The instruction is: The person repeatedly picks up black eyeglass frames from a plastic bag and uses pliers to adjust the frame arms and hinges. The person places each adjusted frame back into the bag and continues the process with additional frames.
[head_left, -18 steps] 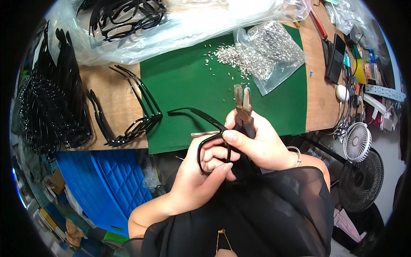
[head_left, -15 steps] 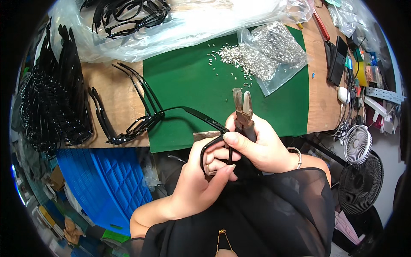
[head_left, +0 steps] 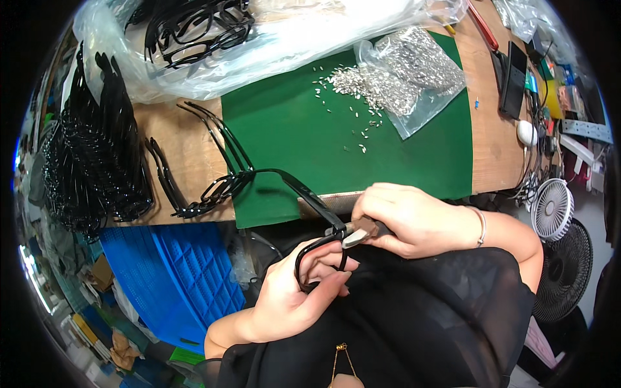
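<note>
1. Head view: the left hand (head_left: 294, 294) is curled closed around the black eyeglass frame (head_left: 317, 255), held over the lap just below the green mat (head_left: 336, 149).
2. The frame's temple arm (head_left: 294, 184) stretches up-left toward the mat.
3. The right hand (head_left: 414, 220) is clenched on pliers (head_left: 356, 233), tips pointing left at the hinge.

Single head-worn fisheye view, steeply downward, close above the green mat (head_left: 304, 142).

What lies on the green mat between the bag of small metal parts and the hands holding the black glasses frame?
In the head view, the green mat is mostly bare there; only a few loose metal pieces lie scattered near the bag.
</note>
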Demonstrator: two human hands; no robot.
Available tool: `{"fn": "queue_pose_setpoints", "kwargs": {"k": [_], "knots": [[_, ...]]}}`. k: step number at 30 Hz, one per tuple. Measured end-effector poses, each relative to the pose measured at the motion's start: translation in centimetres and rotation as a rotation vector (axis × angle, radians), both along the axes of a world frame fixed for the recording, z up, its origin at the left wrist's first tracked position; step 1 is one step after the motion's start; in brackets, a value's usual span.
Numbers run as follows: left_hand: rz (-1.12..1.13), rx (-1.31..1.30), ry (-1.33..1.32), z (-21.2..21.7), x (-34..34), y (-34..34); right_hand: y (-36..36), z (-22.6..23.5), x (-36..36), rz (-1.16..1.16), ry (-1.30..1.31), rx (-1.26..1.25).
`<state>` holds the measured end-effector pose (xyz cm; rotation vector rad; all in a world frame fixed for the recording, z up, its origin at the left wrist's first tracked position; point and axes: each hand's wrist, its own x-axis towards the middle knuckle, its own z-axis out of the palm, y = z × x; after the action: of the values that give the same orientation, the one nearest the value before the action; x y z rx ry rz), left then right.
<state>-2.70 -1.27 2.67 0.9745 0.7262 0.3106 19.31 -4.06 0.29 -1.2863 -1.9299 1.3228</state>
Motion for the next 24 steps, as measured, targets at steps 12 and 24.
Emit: {"fn": "queue_pose_setpoints", "kwargs": {"k": [12,24], "knots": [[-0.228,0.87,0.199,-1.0,0.4,0.8,0.4,-2.2,0.0,0.032,-0.094,0.398],[0.002,0.405,0.323,-3.1,-1.7,3.6,1.3,-1.2,0.2,-0.18,-0.194,0.058]]}}
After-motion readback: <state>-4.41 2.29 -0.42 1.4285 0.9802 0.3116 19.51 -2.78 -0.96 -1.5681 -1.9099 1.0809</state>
